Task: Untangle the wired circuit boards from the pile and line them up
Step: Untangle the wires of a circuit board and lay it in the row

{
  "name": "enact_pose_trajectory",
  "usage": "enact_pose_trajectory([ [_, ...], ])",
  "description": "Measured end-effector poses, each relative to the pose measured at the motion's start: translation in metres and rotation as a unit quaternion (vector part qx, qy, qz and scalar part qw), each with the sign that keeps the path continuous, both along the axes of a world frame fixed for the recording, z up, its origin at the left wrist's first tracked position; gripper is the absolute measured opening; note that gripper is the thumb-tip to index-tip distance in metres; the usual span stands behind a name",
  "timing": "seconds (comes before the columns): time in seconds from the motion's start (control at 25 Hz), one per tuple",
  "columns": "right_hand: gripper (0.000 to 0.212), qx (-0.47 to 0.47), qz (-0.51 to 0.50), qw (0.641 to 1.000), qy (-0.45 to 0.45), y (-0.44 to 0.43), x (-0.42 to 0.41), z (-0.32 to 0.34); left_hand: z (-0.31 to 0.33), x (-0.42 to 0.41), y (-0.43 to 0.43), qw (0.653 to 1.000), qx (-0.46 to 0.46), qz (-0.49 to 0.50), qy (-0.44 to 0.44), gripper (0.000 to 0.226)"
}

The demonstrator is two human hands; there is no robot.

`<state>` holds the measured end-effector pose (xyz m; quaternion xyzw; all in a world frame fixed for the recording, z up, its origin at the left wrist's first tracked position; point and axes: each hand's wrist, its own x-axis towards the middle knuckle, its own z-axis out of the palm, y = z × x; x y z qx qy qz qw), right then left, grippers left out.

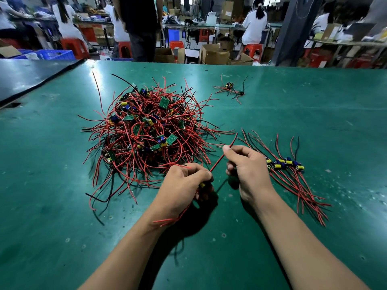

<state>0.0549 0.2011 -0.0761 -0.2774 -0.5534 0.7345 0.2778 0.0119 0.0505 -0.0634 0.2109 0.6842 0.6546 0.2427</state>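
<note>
A big tangled pile [146,130] of small green circuit boards with red and black wires lies at the middle left of the green table [314,114]. My left hand [184,185] grips one wired board just in front of the pile; only a yellow part [202,184] shows between the fingers, and its red wires trail under my wrist. My right hand [247,166] pinches a red wire [217,162] that runs from the left hand up past my fingertips. To the right lies a row of lined-up boards [285,164], wires fanned out.
A small clump of two or three wired boards [231,88] sits at the far middle of the table. A dark panel [31,74] covers the table's far-left corner. Beyond the far edge are seated people, red stools, cardboard boxes and blue crates.
</note>
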Motion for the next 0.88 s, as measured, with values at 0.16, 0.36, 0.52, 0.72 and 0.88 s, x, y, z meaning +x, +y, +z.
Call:
enact_pose_trajectory([
  [0.16,0.019,-0.087,-0.015,0.995,0.035,0.007,-0.001,0.006,0.002,0.003,-0.001,0.999,-0.019,-0.014,0.030,0.014],
  [0.36,0.025,-0.305,0.083,0.946,0.066,0.008,0.007,0.015,0.000,0.005,-0.001,0.999,-0.018,0.004,0.029,0.013],
  [0.52,0.034,-0.075,0.196,0.978,-0.014,0.001,0.014,0.004,-0.001,0.005,0.000,0.999,-0.011,0.011,0.038,0.016],
  [0.72,0.025,-0.026,0.288,0.956,-0.055,-0.005,0.016,-0.006,-0.002,0.003,-0.003,0.999,0.001,0.007,0.050,0.019],
  [0.88,0.017,0.031,0.209,0.976,-0.058,-0.009,0.015,-0.005,-0.005,0.001,-0.001,0.999,0.003,0.019,0.026,0.019],
])
